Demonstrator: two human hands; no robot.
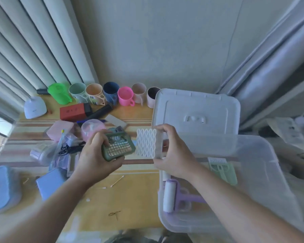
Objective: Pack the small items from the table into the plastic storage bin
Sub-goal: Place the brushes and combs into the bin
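Observation:
My left hand [95, 158] grips a green grid-patterned holder [118, 147] above the table's middle. Just to its right, my right hand [172, 155] holds a white block with a wavy lattice face [146, 145], close to the near-left rim of the clear plastic storage bin [270, 172]. The bin stands on the right and holds a purple lint roller [175, 195] and a pale green comb-like piece [223, 170]. Its white lid [197, 109] lies behind it.
Several coloured cups [111, 93] line the table's far edge. A red box [72, 112], a pink case [61, 128], a pink dome [92, 128], plastic bags [49, 153] and blue boxes [50, 183] crowd the left side. Cotton swabs [117, 180] lie near the front.

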